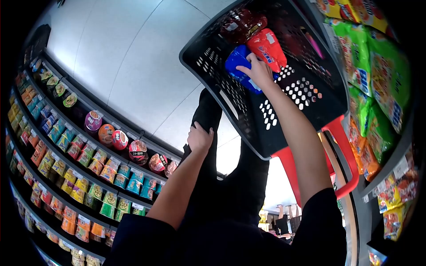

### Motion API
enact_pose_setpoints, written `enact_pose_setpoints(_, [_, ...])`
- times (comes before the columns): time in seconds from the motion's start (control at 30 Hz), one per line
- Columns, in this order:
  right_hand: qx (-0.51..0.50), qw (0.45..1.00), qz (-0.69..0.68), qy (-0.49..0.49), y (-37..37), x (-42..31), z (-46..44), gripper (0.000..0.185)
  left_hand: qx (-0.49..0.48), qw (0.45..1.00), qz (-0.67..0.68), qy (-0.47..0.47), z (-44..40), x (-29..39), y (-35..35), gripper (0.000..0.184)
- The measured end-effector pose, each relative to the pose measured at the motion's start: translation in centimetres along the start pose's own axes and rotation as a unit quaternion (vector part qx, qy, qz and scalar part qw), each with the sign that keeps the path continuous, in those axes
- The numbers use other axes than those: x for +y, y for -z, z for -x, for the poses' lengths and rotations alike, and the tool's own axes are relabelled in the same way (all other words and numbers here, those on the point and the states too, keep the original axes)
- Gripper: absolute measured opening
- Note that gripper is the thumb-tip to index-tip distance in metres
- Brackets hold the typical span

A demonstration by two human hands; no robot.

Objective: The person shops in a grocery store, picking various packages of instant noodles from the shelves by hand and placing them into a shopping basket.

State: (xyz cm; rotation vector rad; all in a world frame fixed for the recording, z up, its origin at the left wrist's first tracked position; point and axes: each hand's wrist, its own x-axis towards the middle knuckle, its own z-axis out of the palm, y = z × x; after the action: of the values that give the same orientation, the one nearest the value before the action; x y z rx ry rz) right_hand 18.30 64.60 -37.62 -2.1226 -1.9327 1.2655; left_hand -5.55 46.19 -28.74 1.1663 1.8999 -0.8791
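Note:
My right hand reaches down into a black shopping basket and grips a blue packet, thumb and fingers on its top. Against that packet lies a red packet with white lettering. A dark red packet is behind them at the far end of the basket. My left hand rests on my black trouser leg near the knee, holding no object, its fingers laid over the cloth.
Curved shelves of cup and bowl noodles run along the left. On the right, a shelf holds green noodle packs close beside the basket. The basket's red handle points toward me. Pale tiled floor lies between.

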Motion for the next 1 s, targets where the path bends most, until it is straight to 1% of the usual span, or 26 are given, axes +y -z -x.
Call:
enact_pose_setpoints(0.07, [-0.01, 0.999, -0.034, 0.016, -2.9, 1.2, -2.5, 0.048, 0.014, 1.0, -0.002, 0.002, -0.1, -0.2, -0.5, 0.055])
enact_pose_setpoints(0.17, [0.021, 0.992, -0.115, 0.048, -6.7, 1.3, -6.0, 0.047, 0.015, 1.0, -0.011, -0.001, -0.3, -0.2, -0.4, 0.05])
enact_pose_setpoints(0.2, [0.052, 0.99, -0.123, 0.043, -7.7, 1.3, -6.7, 0.046, 0.018, 1.0, -0.013, -0.005, -0.5, -0.2, -0.4, 0.049])
enact_pose_setpoints(0.3, [0.053, 0.99, -0.128, -0.001, -10.2, 0.9, -9.5, 0.044, 0.034, 0.999, -0.014, -0.015, -0.7, -0.7, -1.3, 0.049])
enact_pose_setpoints(0.33, [0.11, 0.98, -0.143, 0.079, -12.1, 2.0, -10.7, 0.041, 0.033, 0.999, -0.01, -0.014, -0.8, -0.9, -1.4, 0.051])
enact_pose_setpoints(0.37, [0.087, 0.986, -0.129, 0.067, -13.2, 2.8, -11.6, 0.037, 0.032, 0.999, -0.006, -0.013, -0.9, -0.9, -1.4, 0.052])
enact_pose_setpoints(0.43, [0.07, 0.991, -0.102, 0.05, -15.5, 5.0, -12.9, 0.038, 0.021, 1.0, -0.002, -0.003, -1.1, -0.9, -1.3, 0.054])
enact_pose_setpoints(0.47, [0.002, 0.996, -0.079, 0.028, -15.8, 5.5, -13.0, 0.04, 0.018, 1.0, 0.0, 0.0, -1.2, -1.0, -1.4, 0.054])
enact_pose_setpoints(0.57, [0.007, 0.999, -0.01, 0.046, -16.0, 4.7, -12.0, 0.043, 0.0, 1.0, -0.001, 0.008, -1.2, -0.9, -1.4, 0.055])
enact_pose_setpoints(0.6, [-0.044, 0.999, 0.007, 0.028, -15.6, 4.3, -11.7, 0.051, -0.005, 1.0, -0.001, 0.01, -1.2, -0.7, -1.4, 0.055])
enact_pose_setpoints(0.7, [-0.029, 0.988, 0.091, 0.125, -14.9, 3.2, -10.9, 0.06, -0.003, 1.0, -0.004, 0.008, -1.2, -0.6, -1.7, 0.053])
enact_pose_setpoints(0.73, [0.022, 0.973, 0.113, 0.198, -15.2, 3.3, -10.5, 0.069, 0.0, 1.0, -0.005, 0.007, -1.2, -0.6, -1.7, 0.052])
enact_pose_setpoints(0.83, [0.013, 0.962, 0.163, 0.221, -16.2, 3.4, -11.0, 0.065, 0.012, 1.0, -0.002, 0.006, -1.2, -0.6, -1.9, 0.051])
enact_pose_setpoints(0.87, [0.009, 0.958, 0.187, 0.218, -16.4, 3.2, -11.5, 0.062, 0.019, 1.0, 0.0, 0.004, -1.2, -0.7, -2.1, 0.051])
enact_pose_setpoints(0.97, [-0.046, 0.969, 0.188, 0.152, -17.5, 1.6, -14.1, 0.059, 0.025, 1.0, -0.006, 0.006, -1.2, -0.6, -2.2, 0.051])
enact_pose_setpoints(1.0, [-0.058, 0.979, 0.152, 0.119, -17.8, 1.2, -15.2, 0.058, 0.035, 0.999, -0.002, 0.001, -1.2, -0.6, -2.3, 0.05])
